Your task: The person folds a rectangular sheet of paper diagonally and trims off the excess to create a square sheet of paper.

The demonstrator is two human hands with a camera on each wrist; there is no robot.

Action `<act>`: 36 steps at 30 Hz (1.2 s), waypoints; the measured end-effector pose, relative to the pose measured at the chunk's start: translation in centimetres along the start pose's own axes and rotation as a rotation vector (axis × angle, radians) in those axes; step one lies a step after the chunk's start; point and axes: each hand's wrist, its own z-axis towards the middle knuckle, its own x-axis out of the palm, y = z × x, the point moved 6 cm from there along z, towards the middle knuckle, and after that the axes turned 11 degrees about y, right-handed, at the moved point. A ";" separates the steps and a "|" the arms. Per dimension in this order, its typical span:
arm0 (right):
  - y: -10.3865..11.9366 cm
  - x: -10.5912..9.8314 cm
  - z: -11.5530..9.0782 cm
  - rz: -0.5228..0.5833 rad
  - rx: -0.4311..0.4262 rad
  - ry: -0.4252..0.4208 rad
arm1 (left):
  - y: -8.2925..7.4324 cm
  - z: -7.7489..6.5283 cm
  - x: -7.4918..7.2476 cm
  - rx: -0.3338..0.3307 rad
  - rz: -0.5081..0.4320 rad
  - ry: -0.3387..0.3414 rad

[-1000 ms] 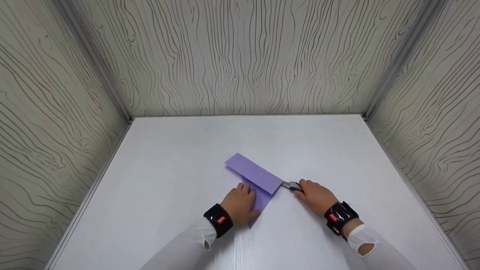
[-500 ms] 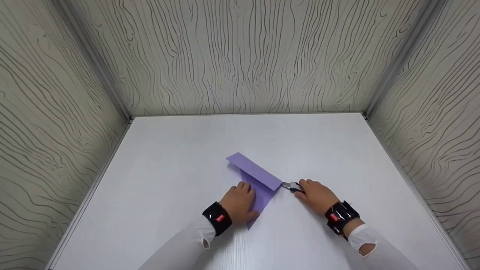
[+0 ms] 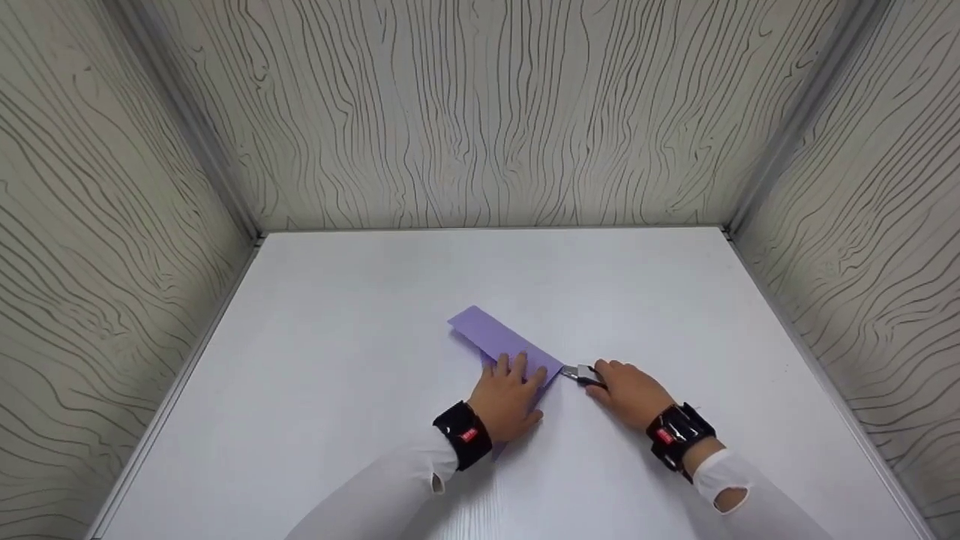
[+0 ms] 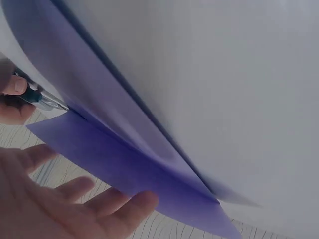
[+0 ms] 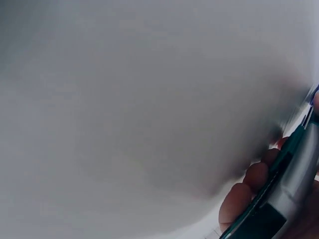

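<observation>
A sheet of purple paper lies folded at a slant on the white table, its upper flap lifting from the lower part. My left hand is over the paper with fingers spread, fingertips right at the flap. In the left wrist view the flap stands away from the lower layer, beside those fingers. My right hand grips a utility knife, its blade at the right end of the fold. The right wrist view shows the fingers curled round the knife's grey and dark green handle.
The white table carries the paper. Wood-grain panels rise at the back and on both sides, with grey corner posts between them. Black wrist straps and white sleeves cover the wrists and forearms.
My left hand has moved up and right from the lower part of the paper to the flap, and its fingers have spread. The right hand and knife have barely moved.
</observation>
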 end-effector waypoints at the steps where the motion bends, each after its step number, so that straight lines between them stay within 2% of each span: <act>1: 0.0 0.0 0.0 0.006 -0.001 0.001 | -0.1 0.0 0.2 -0.004 -0.005 0.018; 9: -0.2 0.1 -0.1 -0.004 0.021 -0.011 | -0.6 -1.0 0.9 -0.027 0.007 0.087; 18: 0.0 0.1 -0.1 -0.087 0.032 -0.034 | 0.6 -1.2 0.8 0.032 -0.035 0.156; 27: 0.7 0.6 0.0 0.022 -0.021 0.113 | 2.4 -1.2 0.2 0.136 -0.084 0.196; 31: 1.4 0.5 -0.2 0.027 -0.037 0.118 | 3.1 -1.2 0.1 0.147 -0.129 0.174; 36: 1.8 0.2 -0.3 0.004 -0.039 0.078 | 2.8 -1.2 0.7 0.145 -0.155 0.123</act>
